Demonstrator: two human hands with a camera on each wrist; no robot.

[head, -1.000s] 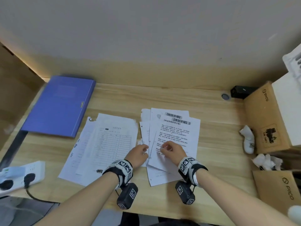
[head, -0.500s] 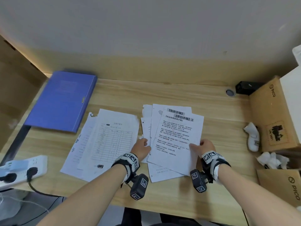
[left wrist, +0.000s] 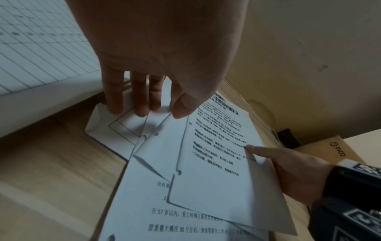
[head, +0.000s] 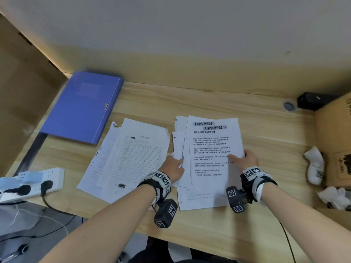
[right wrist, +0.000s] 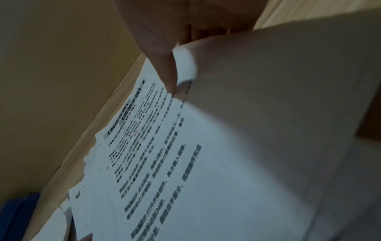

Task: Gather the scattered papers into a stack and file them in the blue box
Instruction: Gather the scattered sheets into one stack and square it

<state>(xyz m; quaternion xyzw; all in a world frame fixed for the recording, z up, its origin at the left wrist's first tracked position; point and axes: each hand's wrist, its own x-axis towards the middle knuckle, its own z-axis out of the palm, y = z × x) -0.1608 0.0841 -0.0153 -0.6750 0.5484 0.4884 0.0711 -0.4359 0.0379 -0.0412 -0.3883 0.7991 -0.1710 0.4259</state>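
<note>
Early days: flat blue plastic file box (head: 83,105) sits shut at far left, loose gridded form sheets (head: 131,158) beside it untouched. Left hand (head: 173,167) presses flat fingers on the right-hand printed-text paper pile (head: 210,154); right hand (head: 249,159) pinches its top sheet's edge.

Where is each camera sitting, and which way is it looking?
Head: worn on the head, looks down at the desk, blue box and papers; both forearms, left hand and right hand show.
Left wrist: looks along the left hand's fingers pressing the papers' left edges; the right hand shows too.
Right wrist: looks along the right thumb pinching the top printed sheet.
Shared: all three see that printed sheet; the head and left wrist views both show the right hand holding it.
</note>
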